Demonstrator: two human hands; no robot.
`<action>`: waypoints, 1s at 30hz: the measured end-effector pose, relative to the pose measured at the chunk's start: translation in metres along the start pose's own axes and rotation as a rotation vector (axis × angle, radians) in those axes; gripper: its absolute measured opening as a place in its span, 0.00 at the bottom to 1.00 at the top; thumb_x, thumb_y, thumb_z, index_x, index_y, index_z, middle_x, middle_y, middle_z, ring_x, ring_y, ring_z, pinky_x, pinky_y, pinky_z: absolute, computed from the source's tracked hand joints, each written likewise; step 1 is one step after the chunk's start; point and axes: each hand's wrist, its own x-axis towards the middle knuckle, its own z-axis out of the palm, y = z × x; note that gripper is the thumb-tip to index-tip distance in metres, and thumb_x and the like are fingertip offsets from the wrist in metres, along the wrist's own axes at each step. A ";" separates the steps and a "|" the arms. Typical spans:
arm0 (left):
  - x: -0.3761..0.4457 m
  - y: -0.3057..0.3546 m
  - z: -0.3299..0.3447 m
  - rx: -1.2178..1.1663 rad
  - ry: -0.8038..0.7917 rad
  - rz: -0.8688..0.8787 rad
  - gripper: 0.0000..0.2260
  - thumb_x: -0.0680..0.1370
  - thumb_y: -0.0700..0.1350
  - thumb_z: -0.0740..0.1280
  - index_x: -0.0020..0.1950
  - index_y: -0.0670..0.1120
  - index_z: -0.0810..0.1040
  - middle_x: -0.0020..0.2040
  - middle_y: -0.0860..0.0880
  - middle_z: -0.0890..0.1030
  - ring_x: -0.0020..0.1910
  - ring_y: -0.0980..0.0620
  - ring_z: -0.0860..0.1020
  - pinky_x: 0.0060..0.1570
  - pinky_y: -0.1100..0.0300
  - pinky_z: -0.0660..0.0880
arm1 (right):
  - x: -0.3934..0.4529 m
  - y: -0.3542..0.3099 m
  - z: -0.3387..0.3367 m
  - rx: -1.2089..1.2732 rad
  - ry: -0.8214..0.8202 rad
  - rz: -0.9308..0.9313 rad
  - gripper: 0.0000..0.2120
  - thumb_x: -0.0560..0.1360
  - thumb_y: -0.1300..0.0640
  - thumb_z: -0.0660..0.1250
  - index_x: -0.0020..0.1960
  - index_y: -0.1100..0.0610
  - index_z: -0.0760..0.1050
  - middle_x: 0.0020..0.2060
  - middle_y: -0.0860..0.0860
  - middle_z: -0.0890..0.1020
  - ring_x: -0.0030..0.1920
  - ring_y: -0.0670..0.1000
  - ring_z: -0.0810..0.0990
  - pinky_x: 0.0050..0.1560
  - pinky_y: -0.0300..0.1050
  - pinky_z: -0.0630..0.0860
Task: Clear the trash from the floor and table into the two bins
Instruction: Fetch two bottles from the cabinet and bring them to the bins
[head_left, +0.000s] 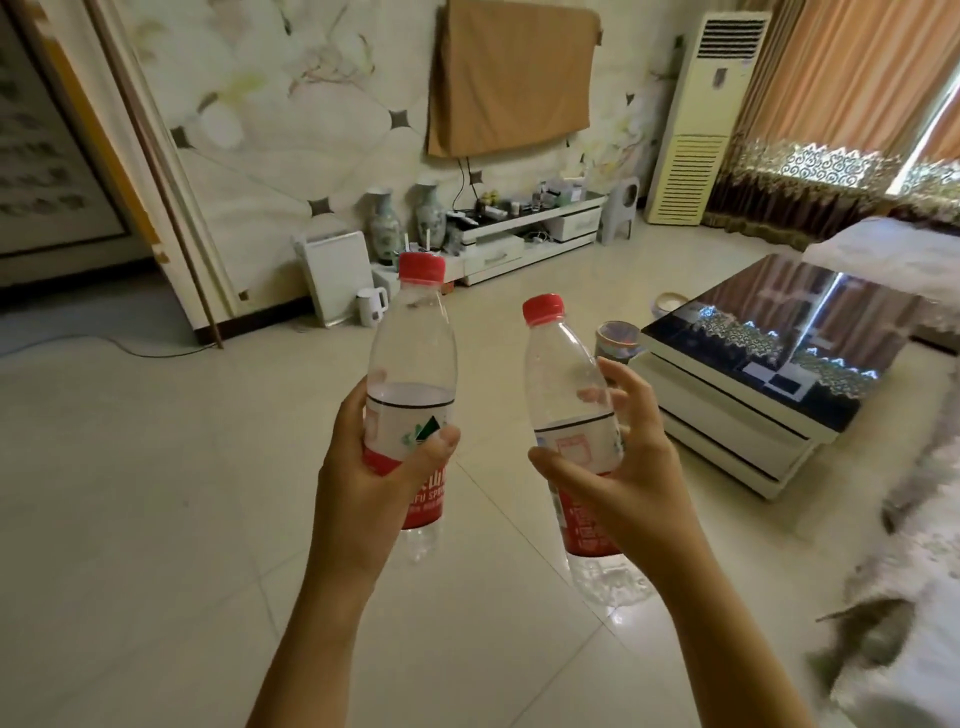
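Here, two red-capped bottles: left hand (374, 467) grips one bottle (413, 374), right hand's (618, 478) fingers (618, 384) clasp the other bottle (566, 395).

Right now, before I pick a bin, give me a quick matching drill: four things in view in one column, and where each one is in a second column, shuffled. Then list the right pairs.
Things:
1. left bottle
2. right bottle
3. white kettle
4. air conditioner

Places:
A. standing in the far corner beside the curtains
B. gripped in the right hand
C. on the floor by the wall
D. gripped in the left hand

Pairs: 1-D, 2-B, 3-C, 4-A
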 end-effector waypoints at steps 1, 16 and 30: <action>0.012 -0.002 0.008 -0.004 0.017 0.007 0.31 0.65 0.55 0.71 0.66 0.64 0.64 0.56 0.65 0.73 0.54 0.60 0.75 0.46 0.66 0.73 | 0.016 0.005 -0.001 0.007 -0.011 -0.005 0.42 0.62 0.49 0.77 0.71 0.43 0.60 0.61 0.47 0.73 0.49 0.42 0.80 0.44 0.45 0.83; 0.243 -0.071 0.053 0.077 0.098 -0.018 0.34 0.65 0.57 0.71 0.69 0.63 0.64 0.54 0.69 0.72 0.52 0.65 0.74 0.41 0.72 0.73 | 0.247 0.095 0.074 0.069 -0.120 0.049 0.41 0.63 0.52 0.78 0.69 0.40 0.60 0.60 0.44 0.74 0.46 0.47 0.82 0.46 0.48 0.82; 0.494 -0.112 0.113 -0.020 -0.008 -0.039 0.34 0.65 0.55 0.73 0.70 0.60 0.67 0.57 0.61 0.77 0.54 0.61 0.78 0.47 0.65 0.77 | 0.472 0.157 0.111 0.041 -0.005 0.082 0.41 0.64 0.53 0.77 0.70 0.41 0.59 0.58 0.43 0.74 0.44 0.42 0.82 0.38 0.38 0.81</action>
